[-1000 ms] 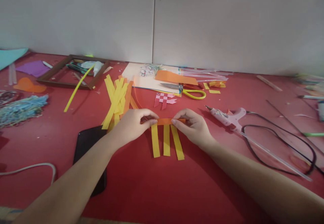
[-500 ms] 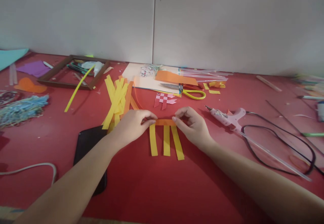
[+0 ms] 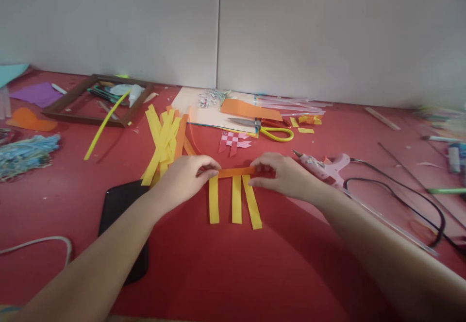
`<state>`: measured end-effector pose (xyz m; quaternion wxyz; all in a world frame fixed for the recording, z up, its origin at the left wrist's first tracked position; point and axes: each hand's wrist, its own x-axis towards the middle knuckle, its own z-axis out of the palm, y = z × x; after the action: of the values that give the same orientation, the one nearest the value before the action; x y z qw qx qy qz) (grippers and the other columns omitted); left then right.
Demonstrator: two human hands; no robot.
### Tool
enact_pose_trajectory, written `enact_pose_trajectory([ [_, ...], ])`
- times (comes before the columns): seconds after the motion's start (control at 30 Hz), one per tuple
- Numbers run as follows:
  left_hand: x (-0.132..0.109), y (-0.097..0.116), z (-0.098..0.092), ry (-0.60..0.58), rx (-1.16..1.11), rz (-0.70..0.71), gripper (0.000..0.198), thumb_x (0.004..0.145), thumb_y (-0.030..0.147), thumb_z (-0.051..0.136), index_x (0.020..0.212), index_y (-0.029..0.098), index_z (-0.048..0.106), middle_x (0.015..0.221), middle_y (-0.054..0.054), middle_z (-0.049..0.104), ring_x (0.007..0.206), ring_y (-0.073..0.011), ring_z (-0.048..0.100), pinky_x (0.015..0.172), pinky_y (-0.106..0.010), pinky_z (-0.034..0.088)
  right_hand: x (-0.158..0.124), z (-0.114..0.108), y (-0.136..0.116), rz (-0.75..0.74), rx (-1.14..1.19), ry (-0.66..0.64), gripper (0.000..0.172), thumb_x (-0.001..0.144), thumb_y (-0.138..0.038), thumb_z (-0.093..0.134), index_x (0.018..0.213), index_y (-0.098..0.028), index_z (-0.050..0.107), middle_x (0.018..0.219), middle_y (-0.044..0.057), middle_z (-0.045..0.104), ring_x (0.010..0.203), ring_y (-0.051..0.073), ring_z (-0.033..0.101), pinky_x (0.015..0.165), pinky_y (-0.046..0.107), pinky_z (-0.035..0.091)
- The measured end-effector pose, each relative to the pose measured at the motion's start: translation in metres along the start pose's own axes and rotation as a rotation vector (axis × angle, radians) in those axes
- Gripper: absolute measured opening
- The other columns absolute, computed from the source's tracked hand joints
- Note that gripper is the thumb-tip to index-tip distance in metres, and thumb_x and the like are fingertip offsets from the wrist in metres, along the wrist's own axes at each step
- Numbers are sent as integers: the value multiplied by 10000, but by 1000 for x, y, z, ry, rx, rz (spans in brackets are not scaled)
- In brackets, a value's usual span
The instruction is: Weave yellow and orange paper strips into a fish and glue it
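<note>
An orange paper strip (image 3: 236, 172) runs crosswise over the upper ends of three yellow paper strips (image 3: 236, 200) on the red tabletop. My left hand (image 3: 192, 174) is closed, with thumb and forefinger pinching the orange strip's left end beside the leftmost yellow strip. At the other end, the curled fingers of my right hand (image 3: 274, 174) touch the strip, while its thumb stands apart below, leaving a gap. Just behind lies a small pink-and-red woven paper fish (image 3: 233, 140). A heap of yellow strips (image 3: 165, 140), with orange strips (image 3: 181, 135) beside it, lies past my left hand.
Yellow-handled scissors (image 3: 276, 133) rest behind the fish, near an orange paper piece (image 3: 251, 109). A pink glue gun (image 3: 324, 167) and its black cord are on the right. A black phone (image 3: 122, 205) lies partly under my left forearm. A brown frame (image 3: 69, 113) sits back left.
My right thumb has come away from the orange strip, and the right hand has shifted slightly outward. My left hand keeps its pinch. The whole view has shifted a little.
</note>
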<state>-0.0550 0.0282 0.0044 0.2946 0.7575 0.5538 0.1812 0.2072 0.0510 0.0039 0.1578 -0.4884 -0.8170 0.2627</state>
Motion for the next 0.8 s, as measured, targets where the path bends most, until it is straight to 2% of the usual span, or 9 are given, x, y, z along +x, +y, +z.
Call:
enact_pose_trajectory([
  [0.1,0,-1,-1,22,14,-7,196,899,366,570,978,275,724,948,-7,769,820,-203,699,754,-317,525,0,9,-1,11,-48,14,332,664,-393,833,906,-223,682,890,54,692,832,236,624,712,354,476],
  [0.27,1,-1,-3,34,-11,-30,182,891,378,585,956,279,722,966,3,767,836,-201,697,755,-311,527,0,13,0,-11,-9,33,178,721,-317,772,735,-223,622,769,20,661,746,202,599,671,329,451],
  [0.37,1,1,-5,11,-50,-63,178,881,379,600,949,268,721,971,1,765,851,-201,696,757,-309,526,0,3,5,97,178,-33,184,768,-374,712,761,-224,606,729,-5,666,671,168,609,617,303,452],
  [0.5,0,4,-7,-17,-101,-59,179,874,377,610,949,256,719,976,-3,761,868,-195,694,776,-309,524,1,-11,11,207,473,-145,294,735,-419,747,912,-231,605,789,3,728,773,184,683,672,297,490],
  [0.8,0,5,-8,-27,-108,-57,186,869,393,614,944,264,725,988,-4,758,878,-198,692,779,-319,523,3,-18,18,270,396,-103,309,715,-397,759,931,-248,596,793,5,762,786,207,701,673,317,475],
])
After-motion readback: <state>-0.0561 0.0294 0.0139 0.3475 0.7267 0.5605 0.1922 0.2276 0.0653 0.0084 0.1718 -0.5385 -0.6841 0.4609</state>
